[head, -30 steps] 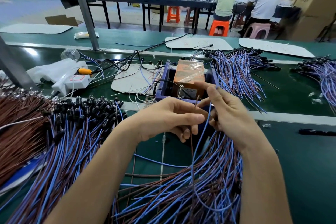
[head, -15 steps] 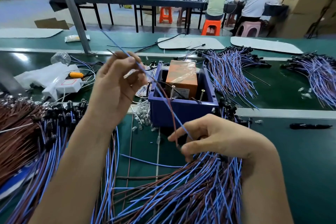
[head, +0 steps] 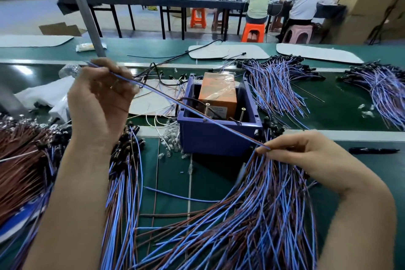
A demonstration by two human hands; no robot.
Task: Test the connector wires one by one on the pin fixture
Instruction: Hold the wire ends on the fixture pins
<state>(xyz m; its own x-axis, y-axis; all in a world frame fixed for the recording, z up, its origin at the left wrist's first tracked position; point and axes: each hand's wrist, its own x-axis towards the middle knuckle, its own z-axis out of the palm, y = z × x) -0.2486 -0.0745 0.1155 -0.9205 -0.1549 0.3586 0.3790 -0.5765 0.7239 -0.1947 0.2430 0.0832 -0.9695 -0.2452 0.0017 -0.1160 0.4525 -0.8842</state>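
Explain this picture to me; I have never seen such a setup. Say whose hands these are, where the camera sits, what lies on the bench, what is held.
No machine: the grips are a person's two bare hands, filmed by a camera worn on the head, looking forward and down. The left hand and the right hand hold one blue-and-brown wire pair stretched straight between them, above a blue box. In the box sit an orange block and two upright screws, probably the test pins. On the green bench lie heaps of similar wires: one bundle under the right hand, another heap at the left.
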